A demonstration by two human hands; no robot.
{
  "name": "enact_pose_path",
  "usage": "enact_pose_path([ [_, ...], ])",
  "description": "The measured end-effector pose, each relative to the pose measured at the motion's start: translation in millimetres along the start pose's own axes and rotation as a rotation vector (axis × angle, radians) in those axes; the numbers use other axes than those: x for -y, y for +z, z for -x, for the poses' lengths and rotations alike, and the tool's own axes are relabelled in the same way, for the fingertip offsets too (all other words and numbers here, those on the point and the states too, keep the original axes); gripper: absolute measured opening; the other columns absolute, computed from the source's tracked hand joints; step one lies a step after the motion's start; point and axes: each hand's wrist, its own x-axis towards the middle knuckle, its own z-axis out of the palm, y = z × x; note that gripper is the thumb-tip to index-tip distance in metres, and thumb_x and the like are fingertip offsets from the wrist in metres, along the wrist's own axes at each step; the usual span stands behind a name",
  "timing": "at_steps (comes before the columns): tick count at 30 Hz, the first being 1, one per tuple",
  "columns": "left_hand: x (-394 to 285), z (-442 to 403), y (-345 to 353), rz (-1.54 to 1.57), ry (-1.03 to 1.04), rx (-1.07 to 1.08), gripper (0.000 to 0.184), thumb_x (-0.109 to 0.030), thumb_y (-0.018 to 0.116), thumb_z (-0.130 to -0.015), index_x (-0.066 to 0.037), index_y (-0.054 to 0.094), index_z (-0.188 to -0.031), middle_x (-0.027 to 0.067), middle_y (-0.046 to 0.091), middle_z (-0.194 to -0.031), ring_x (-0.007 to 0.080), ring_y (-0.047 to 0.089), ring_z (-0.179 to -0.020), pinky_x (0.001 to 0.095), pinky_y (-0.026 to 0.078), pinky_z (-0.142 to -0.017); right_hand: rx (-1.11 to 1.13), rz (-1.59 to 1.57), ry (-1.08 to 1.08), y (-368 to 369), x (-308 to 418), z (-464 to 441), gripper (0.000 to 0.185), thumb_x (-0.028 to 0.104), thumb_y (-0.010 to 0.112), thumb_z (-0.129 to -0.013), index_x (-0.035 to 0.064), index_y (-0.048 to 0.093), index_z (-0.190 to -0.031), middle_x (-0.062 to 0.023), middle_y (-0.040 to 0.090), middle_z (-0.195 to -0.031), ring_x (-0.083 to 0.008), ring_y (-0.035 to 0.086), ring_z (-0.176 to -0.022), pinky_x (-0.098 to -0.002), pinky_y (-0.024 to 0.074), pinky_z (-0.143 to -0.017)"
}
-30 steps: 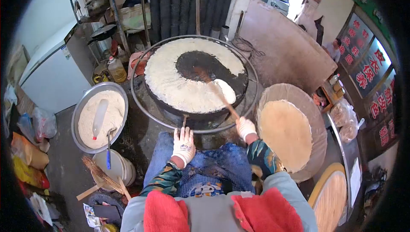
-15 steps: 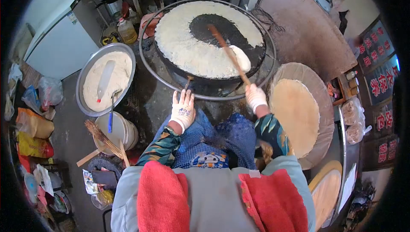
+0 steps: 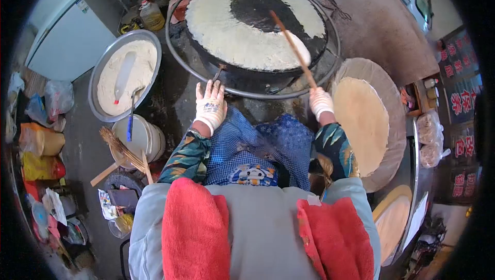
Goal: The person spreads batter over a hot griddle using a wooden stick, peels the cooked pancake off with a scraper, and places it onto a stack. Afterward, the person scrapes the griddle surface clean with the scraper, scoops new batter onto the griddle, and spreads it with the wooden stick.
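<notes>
My right hand [image 3: 321, 102], in a white glove, is closed round the lower end of a wooden spreader [image 3: 295, 49]. Its blade touches the batter near the right side of the round black griddle [image 3: 258, 11]. Pale batter [image 3: 216, 28] forms a wide ring there, with dark surface bare in the middle and at the right. Gloved too, my left hand [image 3: 210, 106] has its fingers spread at the near edge of the metal ring [image 3: 238, 93], beside a small rod [image 3: 220, 72]; contact with the rod is unclear.
A metal basin [image 3: 95, 90] of pale batter and a white bucket [image 3: 157, 141] with a whisk stand left. On the right are a flat round cake [image 3: 359, 125] on a cloth-covered tray [image 3: 394, 138] and a round wooden board [image 3: 394, 223].
The view has tilted down, so the griddle sits higher in the frame. The spreader has swung rightward over the griddle, and the batter mound beside it has shifted right. My left hand stays spread.
</notes>
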Motion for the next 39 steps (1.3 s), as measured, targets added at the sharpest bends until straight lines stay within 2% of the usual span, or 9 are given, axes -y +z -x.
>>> enact_pose_path([
  [7, 16.6, -6.1, 7.4, 0.017, -0.065, 0.018, 0.056, -0.028, 0.057, -0.083, -0.004, 0.049, -0.133, 0.0126, 0.045, -0.143, 0.0322, 0.032, -0.139, 0.0616, 0.009, -0.114, 0.061, 0.096, -0.188, -13.2, 31.6, 17.5, 0.040, 0.043, 0.045, -0.095, 0.0063, 0.060, -0.096, -0.0246, 0.067, -0.092, -0.0418, 0.065, -0.089, -0.0511, 0.0504, -0.081],
  [14, 39.2, -10.6, 2.1, -0.006, -0.058, -0.120, 0.051, -0.026, 0.060, -0.081, -0.006, 0.054, -0.127, 0.0112, 0.051, -0.138, 0.0312, 0.040, -0.133, 0.0600, 0.014, -0.112, -0.021, -0.005, -0.039, -22.0, 19.8, -3.5, 0.040, 0.038, 0.042, -0.098, 0.0042, 0.063, -0.094, -0.0227, 0.067, -0.086, -0.0416, 0.066, -0.084, -0.0518, 0.0528, -0.074],
  [18, 45.7, -18.9, -21.1, -0.049, -0.106, -0.037, 0.055, -0.032, 0.059, -0.082, -0.010, 0.053, -0.132, 0.0075, 0.049, -0.140, 0.0265, 0.037, -0.135, 0.0537, 0.016, -0.113, 0.130, 0.114, -0.419, -32.1, 34.0, 38.6, 0.025, 0.025, 0.047, -0.092, 0.0092, 0.065, -0.089, -0.0195, 0.068, -0.086, -0.0373, 0.068, -0.077, -0.0491, 0.0550, -0.066],
  [22, 70.2, -23.4, 7.1, -0.015, -0.148, -0.051, 0.049, -0.027, 0.059, -0.082, -0.007, 0.055, -0.126, 0.0110, 0.048, -0.140, 0.0323, 0.036, -0.135, 0.0561, 0.013, -0.114, -0.001, -0.203, -0.034, -13.6, 10.5, 5.6, 0.033, 0.034, 0.047, -0.094, 0.0071, 0.066, -0.090, -0.0184, 0.069, -0.083, -0.0381, 0.068, -0.079, -0.0491, 0.0540, -0.072],
  [28, 96.9, -36.3, 21.1, -0.070, -0.275, 0.032, 0.050, -0.027, 0.058, -0.084, -0.008, 0.055, -0.130, 0.0119, 0.048, -0.141, 0.0332, 0.037, -0.135, 0.0572, 0.017, -0.113, 0.098, -0.142, -0.217, -14.8, 26.7, 49.9, 0.030, 0.034, 0.050, -0.093, 0.0074, 0.064, -0.090, -0.0169, 0.068, -0.079, -0.0353, 0.067, -0.074, -0.0487, 0.0526, -0.065],
  [31, 111.0, -46.4, 22.9, -0.162, -0.330, 0.073, 0.052, -0.030, 0.057, -0.086, -0.012, 0.051, -0.134, 0.0089, 0.046, -0.142, 0.0286, 0.034, -0.137, 0.0602, 0.022, -0.108, -0.145, -0.282, -0.109, -2.3, 8.7, 34.7, 0.030, 0.032, 0.052, -0.093, 0.0052, 0.064, -0.086, -0.0164, 0.068, -0.077, -0.0355, 0.067, -0.072, -0.0484, 0.0517, -0.063],
  [34, 70.0, -49.8, -14.6, -0.115, -0.328, 0.099, 0.050, -0.031, 0.059, -0.085, -0.011, 0.054, -0.130, 0.0092, 0.048, -0.141, 0.0283, 0.036, -0.136, 0.0568, 0.023, -0.109, -0.186, -0.198, -0.259, 6.8, 24.5, 26.9, 0.029, 0.029, 0.053, -0.093, 0.0028, 0.063, -0.085, -0.0188, 0.066, -0.071, -0.0368, 0.066, -0.070, -0.0473, 0.0517, -0.062],
  [37, 16.2, -34.4, 7.8, 0.032, 0.028, -0.110, 0.051, -0.037, 0.057, -0.083, -0.008, 0.057, -0.126, 0.0113, 0.055, -0.130, 0.0309, 0.039, -0.132, 0.0587, 0.014, -0.113, -0.039, -0.183, -0.318, -8.9, 34.7, 60.0, 0.029, 0.031, 0.052, -0.093, 0.0054, 0.063, -0.085, -0.0185, 0.066, -0.073, -0.0369, 0.066, -0.073, -0.0483, 0.0512, -0.064],
  [39, -27.7, -22.6, -1.4, 0.068, 0.076, 0.040, 0.054, -0.037, 0.056, -0.083, -0.004, 0.056, -0.126, 0.0138, 0.051, -0.136, 0.0322, 0.038, -0.134, 0.0596, 0.009, -0.114, -0.048, -0.275, -0.139, -2.8, 24.2, 49.8, 0.029, 0.030, 0.052, -0.092, 0.0035, 0.064, -0.086, -0.0191, 0.067, -0.073, -0.0373, 0.066, -0.073, -0.0482, 0.0517, -0.065],
])
